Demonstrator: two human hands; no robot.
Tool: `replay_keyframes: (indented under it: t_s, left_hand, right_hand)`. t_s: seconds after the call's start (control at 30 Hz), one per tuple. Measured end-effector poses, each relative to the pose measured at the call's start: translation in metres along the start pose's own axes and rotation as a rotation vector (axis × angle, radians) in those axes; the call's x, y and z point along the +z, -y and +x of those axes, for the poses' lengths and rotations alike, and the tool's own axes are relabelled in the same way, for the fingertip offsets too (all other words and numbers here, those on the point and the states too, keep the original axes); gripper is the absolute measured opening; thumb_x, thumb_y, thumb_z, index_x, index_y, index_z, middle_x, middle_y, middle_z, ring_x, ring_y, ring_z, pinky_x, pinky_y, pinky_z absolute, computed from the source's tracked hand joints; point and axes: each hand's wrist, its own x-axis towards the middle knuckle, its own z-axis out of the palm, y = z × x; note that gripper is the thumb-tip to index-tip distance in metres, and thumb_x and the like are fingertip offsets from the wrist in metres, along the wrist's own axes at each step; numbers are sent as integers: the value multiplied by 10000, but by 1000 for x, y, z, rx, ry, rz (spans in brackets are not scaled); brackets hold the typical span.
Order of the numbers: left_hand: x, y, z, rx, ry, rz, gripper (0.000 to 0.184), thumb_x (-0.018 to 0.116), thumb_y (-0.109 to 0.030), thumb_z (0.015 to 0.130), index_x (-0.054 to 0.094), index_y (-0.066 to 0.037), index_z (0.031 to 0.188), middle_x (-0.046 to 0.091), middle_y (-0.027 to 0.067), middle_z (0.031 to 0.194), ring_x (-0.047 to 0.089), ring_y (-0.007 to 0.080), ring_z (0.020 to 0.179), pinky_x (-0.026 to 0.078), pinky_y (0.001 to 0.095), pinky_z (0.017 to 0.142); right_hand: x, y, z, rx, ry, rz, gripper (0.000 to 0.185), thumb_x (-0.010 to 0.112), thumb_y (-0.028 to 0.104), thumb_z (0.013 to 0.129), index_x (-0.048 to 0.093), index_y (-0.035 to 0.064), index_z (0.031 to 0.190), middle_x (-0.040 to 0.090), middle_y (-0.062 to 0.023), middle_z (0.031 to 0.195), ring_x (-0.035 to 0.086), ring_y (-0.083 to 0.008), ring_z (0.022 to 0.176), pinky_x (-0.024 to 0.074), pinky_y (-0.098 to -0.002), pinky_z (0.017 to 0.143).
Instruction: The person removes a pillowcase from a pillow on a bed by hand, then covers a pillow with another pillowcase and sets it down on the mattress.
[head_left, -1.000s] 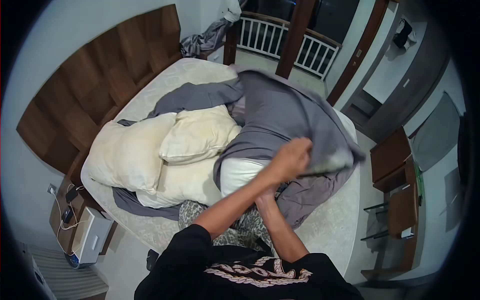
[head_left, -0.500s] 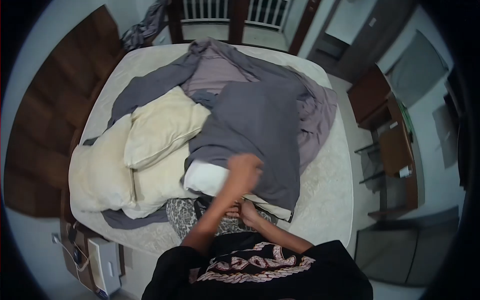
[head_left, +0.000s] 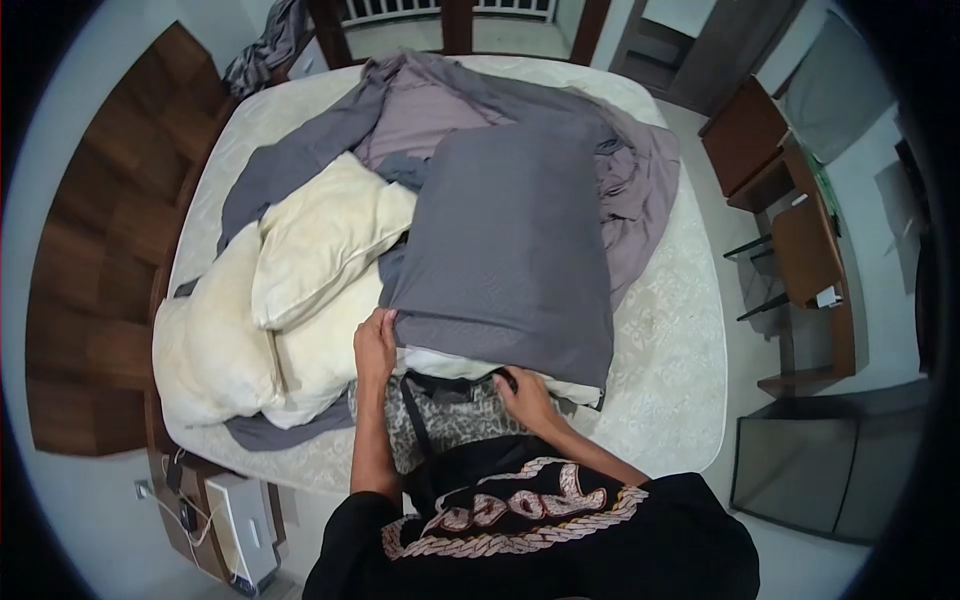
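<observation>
Grey pillowcase (head_left: 510,230) lies ctr of frame on the mattress (head_left: 670,390), w/ a white pillow (head_left: 435,361) showing only as a strip along its lower edge, the rest hidden inside. L hand (head_left: 375,348), just L of ctr, has its grip closed on the case's lower-L corner, some fingers out of sight. R hand (head_left: 528,402), lower ctr, is at the white strip & a dark edge below it; fingertips hard to make out, so can't tell how far its grip is open or what it holds. Leopard-print fabric (head_left: 465,425) at bottom ctr is partly covered by a dark strap (head_left: 417,420) & the black shirt (head_left: 600,570). Cream pillows (head_left: 320,235) overlap at L, the lowest partly hidden. Rumpled purple-grey bedding (head_left: 425,115) runs behind, folds unclear. Railing (head_left: 400,10) at top is cut off by frame edge
</observation>
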Motion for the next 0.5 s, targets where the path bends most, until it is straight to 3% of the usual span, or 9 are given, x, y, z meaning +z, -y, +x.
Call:
replay_keyframes:
  t_s: [0.07, 0.1, 0.13, 0.23, 0.3, 0.33, 0.4, 0.47, 0.5]
  left_hand:
    - [-15, -6, -14, -68, -40, -2, 260, 532, -196, 965, 571, 32, 848, 565, 214, 665, 522, 381, 592, 419, 402, 576]
    - [-21, -6, -23, -116, -40, 21, 290, 514, -219, 980, 570, 29, 841, 545, 195, 625, 497, 294, 539, 398, 361, 548]
    - [-21, 1, -33, -127, -49, 28, 290, 514, -219, 980, 570, 29, 841, 545, 195, 625, 497, 294, 539, 398, 361, 548]
    - [-20, 13, -63, -233, -26, -52, 279, 495, -215, 987, 592, 13, 859, 551, 150, 622, 508, 169, 559, 411, 348, 549]
    - [-5, 13, -83, -161, -16, -139, 254, 505, -210, 983, 613, 8, 910, 574, 128, 634, 532, 178, 559, 434, 334, 562]
    - [3, 11, -87, -246, 138, -183, 208, 551, -196, 956, 632, -5, 979, 631, 134, 746, 606, 220, 666, 477, 344, 653]
    - [24, -1, -93, -12, 212, -198, 228, 605, -191, 921, 622, -14, 1063, 641, 157, 954, 631, 272, 864, 482, 347, 775]
    - [45, -15, -89, 164, 130, -205, 285, 616, -164, 914, 582, 14, 1134, 593, 157, 1099, 609, 224, 986, 480, 308, 827]
    - [56, -13, -87, 69, 156, -237, 403, 620, -238, 925, 518, -5, 1237, 569, 142, 1179, 597, 221, 1057, 471, 319, 884]
  right_hand:
    - [-3, 7, 5, -49, -19, -9, 261, 609, 223, 901, 631, -13, 1011, 644, -250, 925, 598, -435, 901, 458, -463, 815]
    - [-4, 9, 7, -45, -9, -7, 266, 607, 222, 902, 627, -18, 1015, 640, -257, 966, 590, -442, 934, 451, -473, 843]
    - [-7, 14, 13, -75, -30, -14, 245, 609, 214, 900, 626, -16, 984, 644, -246, 943, 587, -445, 908, 451, -475, 822]
    - [-16, 27, 31, -126, -155, 4, 179, 619, 177, 884, 632, 3, 924, 645, -229, 875, 589, -438, 877, 448, -483, 779]
    - [-19, 26, 42, -143, -215, -50, 162, 633, 165, 868, 636, 9, 911, 639, -234, 869, 585, -438, 867, 446, -488, 765]
    - [-21, 25, 51, -109, -230, -60, 172, 646, 157, 854, 648, 2, 928, 631, -242, 867, 579, -435, 848, 445, -490, 755]
    - [-29, 33, 64, -151, -241, -80, 193, 650, 152, 849, 655, -12, 950, 615, -248, 861, 571, -431, 844, 444, -485, 760]
    - [-34, 43, 73, -151, -260, -118, 209, 652, 145, 842, 654, -29, 956, 589, -262, 889, 557, -429, 867, 439, -485, 767]
    - [-34, 41, 80, -218, -307, -124, 236, 663, 170, 841, 656, -43, 942, 578, -267, 913, 536, -428, 897, 425, -476, 801]
